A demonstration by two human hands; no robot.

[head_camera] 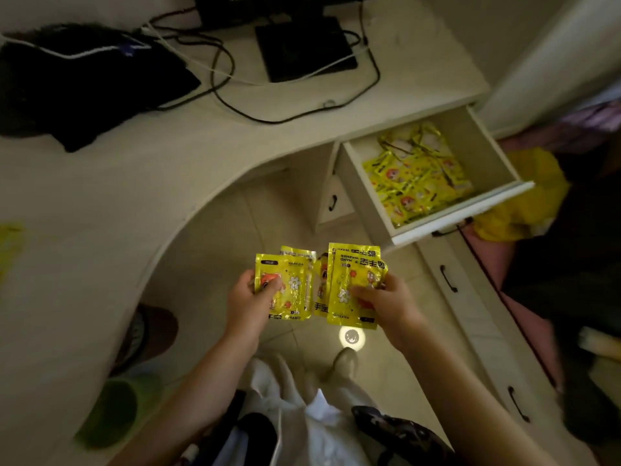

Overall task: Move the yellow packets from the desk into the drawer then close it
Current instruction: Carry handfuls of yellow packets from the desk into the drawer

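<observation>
While the drawer (433, 169) stands open holding yellow packets (416, 178), I see my left hand (247, 299) and right hand (386, 302) each pinching hand-warmer packets (353, 284), grip closed on them, beside the bench (117, 196).

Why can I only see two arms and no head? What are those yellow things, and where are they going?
The camera sits on the person's head and looks down, so you see only their arms. The left hand and the right hand each hold yellow packets over the floor. To the right, a drawer in the desk is pulled open, with more yellow packets already inside. Black cables and a dark cloth lie on the desk. The held packets probably go into the drawer next.
</observation>
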